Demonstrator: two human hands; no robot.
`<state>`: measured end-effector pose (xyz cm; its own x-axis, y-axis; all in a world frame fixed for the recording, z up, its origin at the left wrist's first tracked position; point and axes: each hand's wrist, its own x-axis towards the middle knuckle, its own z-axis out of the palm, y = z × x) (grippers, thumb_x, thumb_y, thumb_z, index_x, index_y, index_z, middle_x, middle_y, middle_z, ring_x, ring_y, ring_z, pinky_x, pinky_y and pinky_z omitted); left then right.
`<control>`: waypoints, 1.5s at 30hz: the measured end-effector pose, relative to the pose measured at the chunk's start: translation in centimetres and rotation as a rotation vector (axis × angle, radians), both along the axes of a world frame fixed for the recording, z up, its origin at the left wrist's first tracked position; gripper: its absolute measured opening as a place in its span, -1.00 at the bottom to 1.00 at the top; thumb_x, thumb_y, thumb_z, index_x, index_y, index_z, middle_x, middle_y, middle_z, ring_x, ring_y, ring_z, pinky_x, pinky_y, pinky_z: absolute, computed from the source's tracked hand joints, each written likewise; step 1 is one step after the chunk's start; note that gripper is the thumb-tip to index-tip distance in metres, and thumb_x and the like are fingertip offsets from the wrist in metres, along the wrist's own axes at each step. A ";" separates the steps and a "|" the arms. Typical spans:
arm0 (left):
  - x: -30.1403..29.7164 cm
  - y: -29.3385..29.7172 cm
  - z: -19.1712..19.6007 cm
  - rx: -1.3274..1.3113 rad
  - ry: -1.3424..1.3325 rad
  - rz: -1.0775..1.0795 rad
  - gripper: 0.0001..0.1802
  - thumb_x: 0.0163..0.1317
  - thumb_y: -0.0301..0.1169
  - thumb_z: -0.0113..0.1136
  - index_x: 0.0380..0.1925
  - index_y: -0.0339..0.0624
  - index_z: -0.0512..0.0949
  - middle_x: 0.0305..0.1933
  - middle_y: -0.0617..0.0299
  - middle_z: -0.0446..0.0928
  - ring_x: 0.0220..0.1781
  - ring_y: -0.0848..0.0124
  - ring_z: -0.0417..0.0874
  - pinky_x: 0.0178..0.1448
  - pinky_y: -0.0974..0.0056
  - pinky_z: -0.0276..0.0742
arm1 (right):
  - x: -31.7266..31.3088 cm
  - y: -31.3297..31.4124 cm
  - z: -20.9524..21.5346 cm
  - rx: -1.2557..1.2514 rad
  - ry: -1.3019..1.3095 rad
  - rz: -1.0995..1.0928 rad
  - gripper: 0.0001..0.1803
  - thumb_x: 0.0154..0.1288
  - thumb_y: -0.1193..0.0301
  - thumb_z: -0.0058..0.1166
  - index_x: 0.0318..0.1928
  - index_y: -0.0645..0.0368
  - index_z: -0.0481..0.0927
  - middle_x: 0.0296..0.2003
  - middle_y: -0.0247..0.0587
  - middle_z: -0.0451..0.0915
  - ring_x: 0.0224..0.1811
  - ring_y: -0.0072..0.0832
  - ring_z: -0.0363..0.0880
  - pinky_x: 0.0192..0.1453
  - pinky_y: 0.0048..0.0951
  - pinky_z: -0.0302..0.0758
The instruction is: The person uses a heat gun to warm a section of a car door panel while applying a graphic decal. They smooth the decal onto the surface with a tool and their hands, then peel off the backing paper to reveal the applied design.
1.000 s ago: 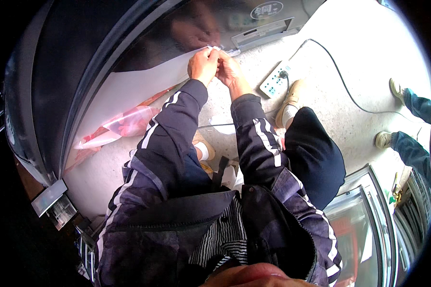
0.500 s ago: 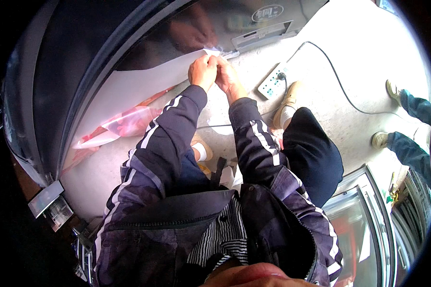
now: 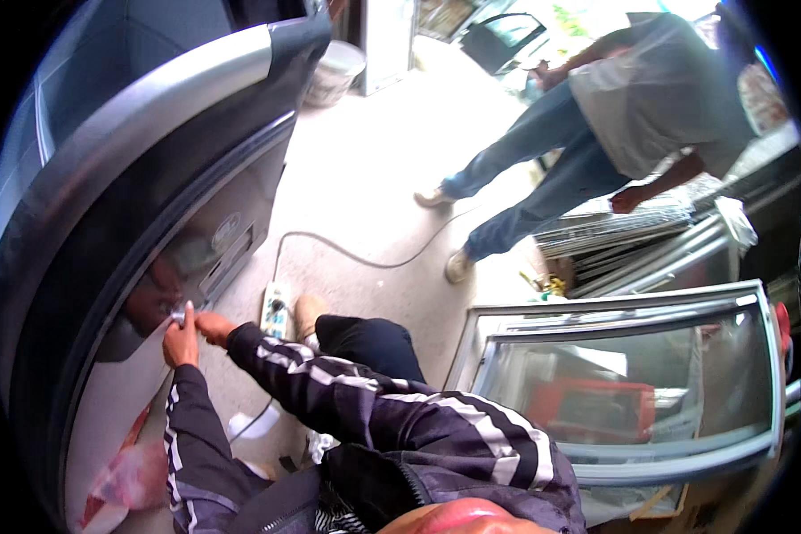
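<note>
At the lower left, my left hand (image 3: pixel 182 343) pinches the edge of a white film (image 3: pixel 120 387) that spans the lower part of a dark, glossy cabinet (image 3: pixel 187 258). The thumb points up along the film's edge. Close beside it, my right hand (image 3: pixel 213 328) has its fingers curled in at the same corner; what lies between them is hidden. Both hands are near the panel, which mirrors them. Below the film hangs crumpled red-and-clear plastic sheeting (image 3: pixel 133 467).
A white power strip (image 3: pixel 277 311) lies just right of my hands, its dark cord (image 3: pixel 356 259) curving over the floor. Another person (image 3: pixel 552 151) in jeans stands ahead. At right lie a glass-paned grey frame (image 3: pixel 472 343) and metal strips (image 3: pixel 632 258); a white bucket (image 3: pixel 335 71) stands far back.
The view has swung right, so the cabinet and my hands now appear farther left and lower. The other person shows almost whole. My hands stay together at the film's corner.
</note>
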<state>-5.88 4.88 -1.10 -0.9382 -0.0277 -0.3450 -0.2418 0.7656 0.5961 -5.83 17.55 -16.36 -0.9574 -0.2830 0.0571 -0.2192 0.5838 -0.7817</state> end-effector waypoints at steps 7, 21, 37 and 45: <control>-3.3 -2.0 -6.3 -0.053 0.301 -0.067 -0.38 0.34 0.10 -0.07 -0.36 -0.28 0.69 -0.30 -0.18 0.64 -0.24 -0.12 0.67 -0.13 -0.07 0.54 | -0.3 -4.4 7.4 -0.969 -0.931 -0.576 -0.78 0.25 0.17 0.09 -0.41 0.00 0.49 -0.64 -0.41 0.28 -0.68 -0.52 0.16 -0.63 -0.36 0.06; -2.7 -0.9 -4.3 0.012 0.227 -0.114 -0.64 0.28 -0.11 -0.04 -0.13 0.07 0.69 -0.10 -0.02 0.64 -0.05 -0.04 0.64 0.02 -0.06 0.53 | 0.0 -0.1 -0.1 0.383 0.137 -0.061 -0.76 0.03 0.59 0.00 -0.23 0.26 0.59 -0.19 0.17 0.58 -0.11 0.09 0.53 -0.06 0.03 0.44; -0.7 -1.2 -0.1 -0.299 0.147 -0.184 -0.53 0.35 -0.07 -0.05 -0.30 -0.23 0.69 -0.25 -0.09 0.67 -0.15 -0.01 0.70 -0.05 -0.02 0.56 | 2.4 -4.9 8.7 -1.030 -0.817 -0.576 -0.81 0.32 0.19 -0.01 -0.41 -0.09 0.54 -0.57 -0.59 0.33 -0.57 -0.71 0.20 -0.52 -0.55 0.14; -0.4 -1.3 -0.8 -0.301 0.206 -0.164 -0.55 0.31 -0.10 -0.03 -0.34 -0.24 0.70 -0.26 -0.12 0.67 -0.17 -0.04 0.69 -0.05 -0.04 0.55 | 3.2 -5.4 9.7 -1.071 -0.804 -0.671 -0.86 0.28 0.26 0.07 -0.42 -0.05 0.55 -0.60 -0.59 0.33 -0.65 -0.73 0.16 -0.62 -0.58 0.06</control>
<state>-6.23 3.55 -1.87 -0.9872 0.0568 -0.1488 -0.0010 0.9320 0.3625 -2.64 12.10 -6.61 -0.7645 0.0446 -0.6431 0.5349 -0.5129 -0.6714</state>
